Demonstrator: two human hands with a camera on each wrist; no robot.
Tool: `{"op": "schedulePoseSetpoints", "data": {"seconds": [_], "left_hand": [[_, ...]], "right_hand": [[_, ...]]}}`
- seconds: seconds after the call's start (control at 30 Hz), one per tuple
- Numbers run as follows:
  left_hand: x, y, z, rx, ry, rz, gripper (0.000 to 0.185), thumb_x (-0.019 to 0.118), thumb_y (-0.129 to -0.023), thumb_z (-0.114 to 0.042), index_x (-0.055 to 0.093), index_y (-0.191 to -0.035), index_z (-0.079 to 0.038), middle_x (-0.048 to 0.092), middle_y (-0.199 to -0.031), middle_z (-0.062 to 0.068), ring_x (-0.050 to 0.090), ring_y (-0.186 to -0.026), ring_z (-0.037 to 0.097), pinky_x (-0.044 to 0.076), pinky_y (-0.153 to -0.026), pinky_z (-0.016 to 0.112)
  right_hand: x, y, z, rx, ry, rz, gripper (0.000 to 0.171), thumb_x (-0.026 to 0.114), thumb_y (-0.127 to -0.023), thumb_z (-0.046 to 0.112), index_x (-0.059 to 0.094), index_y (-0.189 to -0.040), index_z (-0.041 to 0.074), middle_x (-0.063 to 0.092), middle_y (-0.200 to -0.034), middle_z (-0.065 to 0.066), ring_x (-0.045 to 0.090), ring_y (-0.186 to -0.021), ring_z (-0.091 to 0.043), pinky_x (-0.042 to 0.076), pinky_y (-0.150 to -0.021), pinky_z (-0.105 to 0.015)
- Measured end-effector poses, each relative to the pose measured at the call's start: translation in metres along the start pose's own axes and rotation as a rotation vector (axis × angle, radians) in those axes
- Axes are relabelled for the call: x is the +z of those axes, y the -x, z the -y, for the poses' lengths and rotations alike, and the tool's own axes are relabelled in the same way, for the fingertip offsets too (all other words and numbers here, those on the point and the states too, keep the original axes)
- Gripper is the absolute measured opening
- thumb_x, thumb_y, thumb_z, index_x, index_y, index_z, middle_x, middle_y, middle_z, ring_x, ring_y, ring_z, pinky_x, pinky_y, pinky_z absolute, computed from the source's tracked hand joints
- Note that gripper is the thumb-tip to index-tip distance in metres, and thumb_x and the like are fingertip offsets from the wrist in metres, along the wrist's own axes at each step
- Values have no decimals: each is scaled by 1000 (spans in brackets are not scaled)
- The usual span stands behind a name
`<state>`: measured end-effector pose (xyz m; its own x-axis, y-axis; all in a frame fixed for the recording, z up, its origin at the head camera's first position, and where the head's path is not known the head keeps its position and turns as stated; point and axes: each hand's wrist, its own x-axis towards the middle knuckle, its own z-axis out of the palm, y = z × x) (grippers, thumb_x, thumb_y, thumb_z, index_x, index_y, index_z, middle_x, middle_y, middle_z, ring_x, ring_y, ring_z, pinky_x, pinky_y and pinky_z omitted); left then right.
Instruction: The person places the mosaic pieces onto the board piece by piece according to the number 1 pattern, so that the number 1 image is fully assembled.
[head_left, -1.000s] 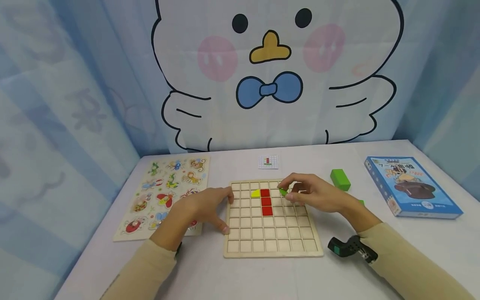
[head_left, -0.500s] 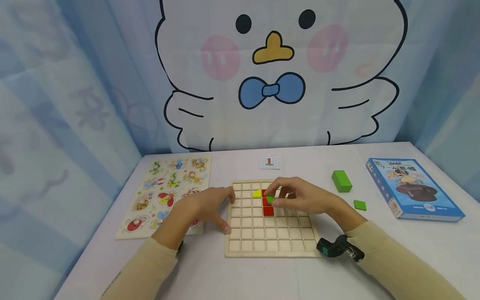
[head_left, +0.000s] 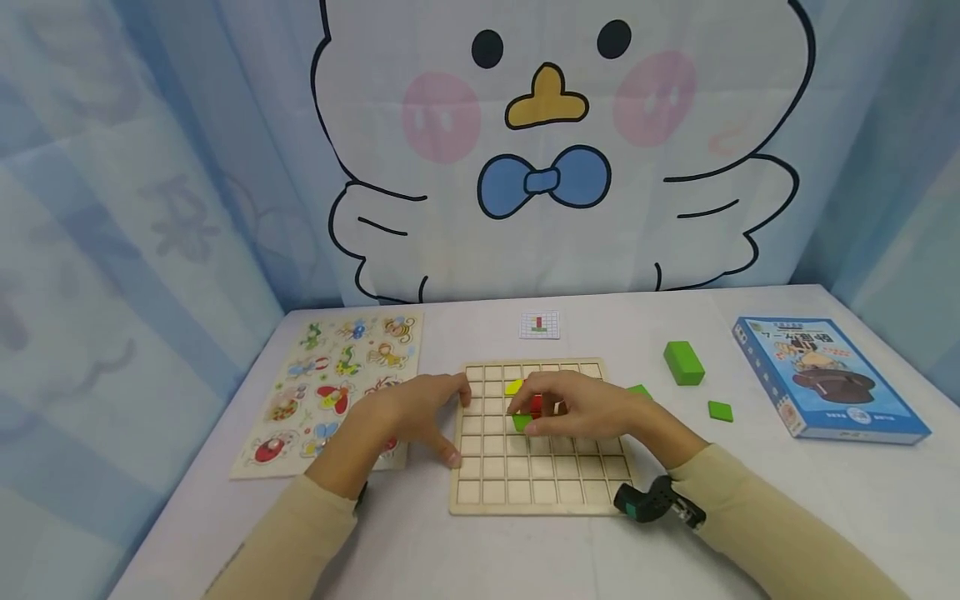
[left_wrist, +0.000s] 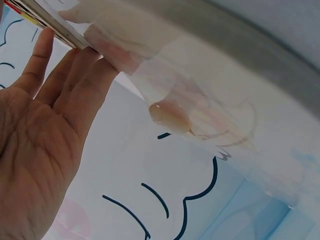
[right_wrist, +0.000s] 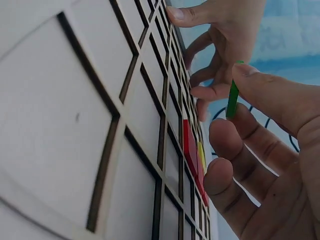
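Note:
My right hand (head_left: 585,404) pinches a small green tile (head_left: 521,422) between thumb and index finger, over the upper middle of a wooden grid board (head_left: 547,492). In the right wrist view the green tile (right_wrist: 232,100) stands edge-on, apart from the grid. Beneath the right hand, a column of red tiles (head_left: 536,406) sits in the board, partly hidden by the fingers. A yellow tile (head_left: 514,387) lies left of the column's top. My left hand (head_left: 408,412) rests at the board's left edge, thumb and fingers spread along it; in the left wrist view its fingertips (left_wrist: 47,35) touch the rim.
A picture card (head_left: 539,325) lies behind the board. Right of it are a green block (head_left: 684,363), a loose green tile (head_left: 720,411), another green piece (head_left: 640,390) behind the right wrist, and a blue box (head_left: 832,375). An animal picture board (head_left: 322,392) lies left, partly under the left arm.
My right hand has carried the green tile left and toward me, from the red column's right side to just left of it. The left hand has stayed at the board's edge.

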<state>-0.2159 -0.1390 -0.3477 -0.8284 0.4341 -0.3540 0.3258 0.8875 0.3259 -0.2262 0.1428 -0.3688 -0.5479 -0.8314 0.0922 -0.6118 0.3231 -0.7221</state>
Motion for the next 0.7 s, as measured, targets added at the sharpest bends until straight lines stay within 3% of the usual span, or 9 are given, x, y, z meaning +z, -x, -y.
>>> {"op": "schedulePoseSetpoints", "data": {"seconds": [0.17,0.37,0.7], "left_hand": [[0,-1,-1,4,3,5,69,96,-67,-44,54,-120,-27,58,-139,0,53,-122,17,44,-108,44],[1,-3,-2,12,-4,18,70,95,-68,-46,53,-121,-27,57,-140,-1,53,-125,16,44,-109,44],[-3,-1,-2,20,-41,16,73,96,-68,-44,53,-122,-23,57,-127,-3,54,-113,16,46,-105,42]], "right_hand": [[6,-5,1,-14,8,12,30,73,-97,27,68,-124,14,67,-115,7,62,-89,-17,54,-79,-29],[11,-7,2,45,24,9,27,76,-95,24,70,-120,16,67,-105,8,62,-84,-14,51,-75,-27],[16,-15,9,77,109,15,26,81,-90,21,71,-114,18,66,-101,4,56,-74,-9,49,-70,-26]]}}
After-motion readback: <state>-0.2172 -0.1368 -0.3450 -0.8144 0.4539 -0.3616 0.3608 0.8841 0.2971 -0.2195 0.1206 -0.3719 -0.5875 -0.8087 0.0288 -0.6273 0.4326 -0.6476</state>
